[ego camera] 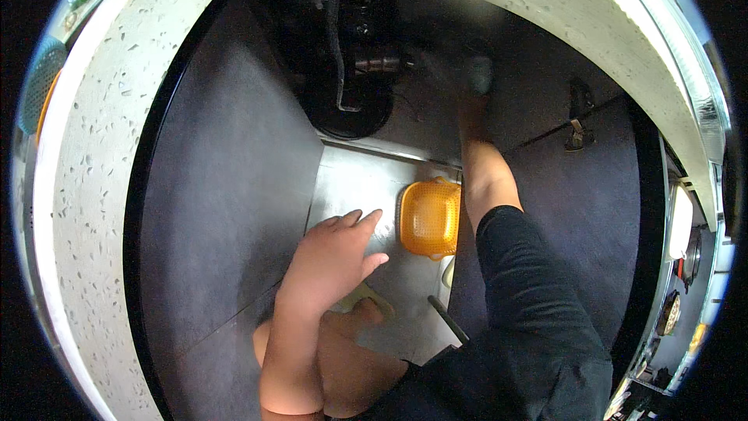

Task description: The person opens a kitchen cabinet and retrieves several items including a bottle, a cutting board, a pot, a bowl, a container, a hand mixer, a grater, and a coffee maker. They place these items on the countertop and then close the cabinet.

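Observation:
My left hand (336, 251) hovers above the tiled floor with its fingers apart and nothing in it. An orange plastic colander basket (431, 219) lies on the floor to its right. My right arm reaches deep into a dark cabinet, where my right hand (476, 105) is dim and blurred. A pale greenish, rounded thing (481, 74) shows at that hand; whether the hand grips it cannot be seen. Left of it a black corrugated hose (333, 29) hangs down beside a round dark container (349, 108) on the cabinet floor.
Grey cabinet doors stand open at the left (222, 187) and right (572, 222), the right one with a metal hinge (577, 135). A speckled light countertop (99, 146) curves around the top and left. A blue perforated basket (44, 85) is at the far left.

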`<action>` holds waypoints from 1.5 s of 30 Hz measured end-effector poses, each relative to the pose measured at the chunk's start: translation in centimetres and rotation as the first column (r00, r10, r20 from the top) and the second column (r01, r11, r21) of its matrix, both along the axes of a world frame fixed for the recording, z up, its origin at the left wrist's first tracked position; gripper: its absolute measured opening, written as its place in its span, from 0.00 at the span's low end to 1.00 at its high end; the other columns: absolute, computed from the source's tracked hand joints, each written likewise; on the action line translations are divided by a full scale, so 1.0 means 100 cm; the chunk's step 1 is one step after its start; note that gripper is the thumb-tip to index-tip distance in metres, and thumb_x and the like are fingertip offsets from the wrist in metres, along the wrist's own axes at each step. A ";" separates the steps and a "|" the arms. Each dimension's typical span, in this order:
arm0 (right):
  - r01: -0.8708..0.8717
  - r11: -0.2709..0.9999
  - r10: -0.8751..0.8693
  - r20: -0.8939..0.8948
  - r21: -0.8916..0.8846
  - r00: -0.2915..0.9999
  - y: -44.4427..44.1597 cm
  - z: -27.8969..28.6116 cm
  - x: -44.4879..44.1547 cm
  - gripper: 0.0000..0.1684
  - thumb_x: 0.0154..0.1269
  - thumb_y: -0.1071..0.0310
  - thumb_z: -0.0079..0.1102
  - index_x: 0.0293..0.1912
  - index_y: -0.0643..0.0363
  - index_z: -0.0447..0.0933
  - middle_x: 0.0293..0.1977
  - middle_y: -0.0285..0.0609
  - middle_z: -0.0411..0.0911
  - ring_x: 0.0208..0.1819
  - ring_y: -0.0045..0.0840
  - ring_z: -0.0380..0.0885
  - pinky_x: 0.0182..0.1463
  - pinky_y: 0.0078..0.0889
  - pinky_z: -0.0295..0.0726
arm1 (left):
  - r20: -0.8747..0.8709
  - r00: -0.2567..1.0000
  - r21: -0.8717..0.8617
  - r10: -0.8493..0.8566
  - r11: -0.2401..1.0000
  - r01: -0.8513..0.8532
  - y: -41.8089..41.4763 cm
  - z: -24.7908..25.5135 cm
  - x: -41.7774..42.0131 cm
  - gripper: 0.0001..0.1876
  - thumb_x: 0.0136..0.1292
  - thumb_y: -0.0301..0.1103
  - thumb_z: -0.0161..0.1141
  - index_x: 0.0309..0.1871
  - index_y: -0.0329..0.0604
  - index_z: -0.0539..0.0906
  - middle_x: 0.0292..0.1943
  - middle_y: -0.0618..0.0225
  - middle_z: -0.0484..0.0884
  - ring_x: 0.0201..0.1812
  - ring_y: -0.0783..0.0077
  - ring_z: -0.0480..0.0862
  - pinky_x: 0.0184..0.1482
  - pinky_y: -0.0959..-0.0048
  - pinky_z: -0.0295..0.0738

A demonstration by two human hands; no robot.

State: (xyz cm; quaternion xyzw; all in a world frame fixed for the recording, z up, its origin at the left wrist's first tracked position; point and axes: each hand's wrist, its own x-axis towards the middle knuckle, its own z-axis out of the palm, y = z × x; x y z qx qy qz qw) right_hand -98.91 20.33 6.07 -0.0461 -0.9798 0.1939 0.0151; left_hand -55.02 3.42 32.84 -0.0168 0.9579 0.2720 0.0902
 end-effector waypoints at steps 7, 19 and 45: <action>0.028 0.999 -0.030 -0.027 -0.045 0.999 0.006 -0.010 0.000 0.45 0.53 0.46 0.74 0.63 0.64 0.74 0.63 0.58 0.74 0.64 0.47 0.74 0.66 0.44 0.73 | 0.020 1.000 0.016 0.025 1.000 -0.025 -0.001 0.001 0.004 0.32 0.63 0.44 0.66 0.68 0.43 0.73 0.62 0.48 0.79 0.59 0.47 0.80 0.63 0.56 0.74; 0.092 0.967 -0.093 0.007 -0.239 0.996 -0.018 -0.026 0.096 0.54 0.47 0.42 0.77 0.65 0.68 0.70 0.64 0.60 0.73 0.67 0.47 0.71 0.70 0.40 0.70 | 0.000 1.000 0.018 -0.014 1.000 0.014 0.001 0.002 0.000 0.31 0.61 0.40 0.66 0.67 0.39 0.74 0.60 0.51 0.80 0.58 0.48 0.81 0.62 0.57 0.75; -0.329 0.080 -0.053 -0.333 -0.941 0.941 -0.001 0.228 0.419 0.35 0.63 0.71 0.70 0.64 0.66 0.63 0.55 0.44 0.74 0.55 0.27 0.74 0.59 0.32 0.75 | -0.267 0.962 0.062 0.055 0.997 -0.040 -0.001 0.007 -0.018 0.37 0.64 0.37 0.63 0.76 0.44 0.63 0.73 0.53 0.67 0.71 0.52 0.71 0.70 0.61 0.69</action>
